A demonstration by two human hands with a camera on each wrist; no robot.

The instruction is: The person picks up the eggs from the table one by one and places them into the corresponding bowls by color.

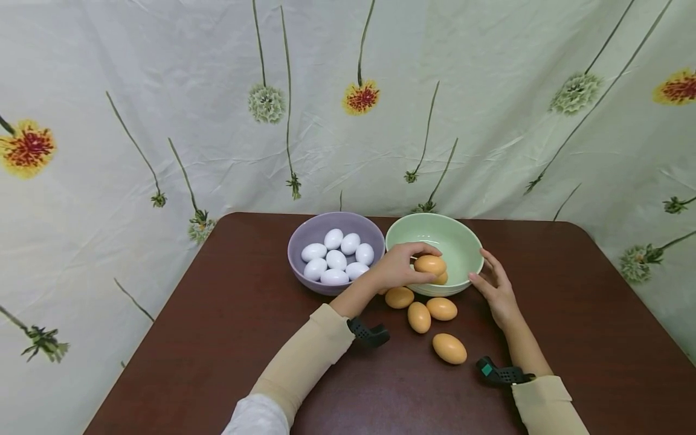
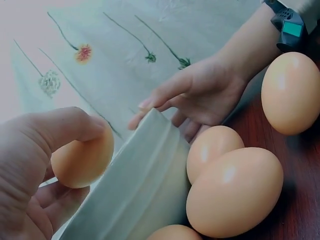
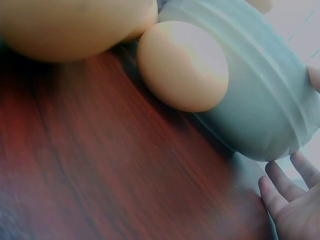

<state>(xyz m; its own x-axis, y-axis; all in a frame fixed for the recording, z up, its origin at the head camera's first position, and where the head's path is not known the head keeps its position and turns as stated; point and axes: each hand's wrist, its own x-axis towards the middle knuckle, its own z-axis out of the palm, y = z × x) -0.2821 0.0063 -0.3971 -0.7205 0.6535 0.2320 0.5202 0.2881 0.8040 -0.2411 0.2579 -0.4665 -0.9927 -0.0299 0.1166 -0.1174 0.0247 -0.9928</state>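
My left hand (image 1: pixel 403 266) pinches a brown egg (image 1: pixel 429 264) between thumb and fingers, over the near left part of a green bowl (image 1: pixel 462 241). Below that egg, a second brown egg (image 1: pixel 441 278) partly shows inside the bowl. At the bowl's right side, my right hand (image 1: pixel 497 290) grips the rim, with the thumb at the edge and the fingers against the outer wall, as the left wrist view shows. Several brown eggs lie on the table in front of the bowl, among them one egg (image 1: pixel 449 348) set nearer to me and another (image 3: pixel 182 65) close by the bowl wall.
A purple bowl (image 1: pixel 294 257) with several white eggs (image 1: pixel 336 260) stands just left of the green one. Both bowls are near the far edge of the dark brown table (image 1: pixel 228 338). Behind it hangs a flower-patterned cloth (image 1: pixel 337 145).
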